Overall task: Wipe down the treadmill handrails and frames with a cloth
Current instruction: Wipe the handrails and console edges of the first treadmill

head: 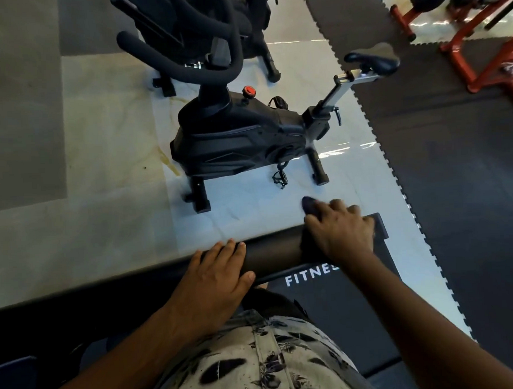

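Note:
A black padded treadmill handrail [273,253] runs across the lower middle of the head view. My left hand [216,278] grips it, fingers over the top and thumb on the near side. To the right, my right hand [342,229] presses a dark cloth [309,207] around the rail near its end; the cloth sticks out beyond my fingers and is mostly hidden under the hand. Below the rail lies the treadmill deck [325,296] with white lettering.
A black exercise bike [241,136] stands on the pale tiled floor just beyond the rail. A second black machine [203,27] stands behind it. Dark interlocking mats [451,158] cover the floor at right, with an orange metal rack [477,55] at the top right.

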Demonstrator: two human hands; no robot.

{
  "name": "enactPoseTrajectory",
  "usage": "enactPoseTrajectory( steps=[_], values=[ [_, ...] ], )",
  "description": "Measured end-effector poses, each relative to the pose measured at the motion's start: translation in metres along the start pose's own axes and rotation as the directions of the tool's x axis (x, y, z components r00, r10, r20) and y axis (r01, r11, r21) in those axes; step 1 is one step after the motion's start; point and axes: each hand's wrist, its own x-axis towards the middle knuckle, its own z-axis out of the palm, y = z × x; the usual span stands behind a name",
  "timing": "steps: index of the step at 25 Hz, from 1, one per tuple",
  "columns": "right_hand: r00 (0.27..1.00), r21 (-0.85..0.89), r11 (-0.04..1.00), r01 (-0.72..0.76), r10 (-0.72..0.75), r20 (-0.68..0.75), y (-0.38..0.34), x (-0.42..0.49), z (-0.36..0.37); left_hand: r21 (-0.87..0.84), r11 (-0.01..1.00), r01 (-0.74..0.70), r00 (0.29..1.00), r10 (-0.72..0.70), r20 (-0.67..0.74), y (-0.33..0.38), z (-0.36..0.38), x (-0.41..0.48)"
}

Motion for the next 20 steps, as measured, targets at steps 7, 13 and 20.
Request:
enactPoseTrajectory(
  steps=[7, 13, 20],
  values=[
    [0.991, 0.127, 0.986, -0.112, 0.12, -0.059, 0.027, -0.008, 0.006, 0.007, 0.998, -0.07, 0.997, 0.07, 0.016, 0.012, -0.003, 0.01],
    [0.967, 0.355, 0.923, -0.146, 0.209, -0.145, 0.014, -0.042, 0.026, 0.0, 0.986, -0.167, 0.986, 0.167, 0.026, 0.023, -0.002, 0.023],
    [0.698, 0.858, -0.484, -0.171, 0.555, 0.452, -0.016, -0.1, 0.056, -0.002, 0.932, -0.362, 0.931, 0.361, 0.051, 0.041, -0.005, 0.048]
  ],
)
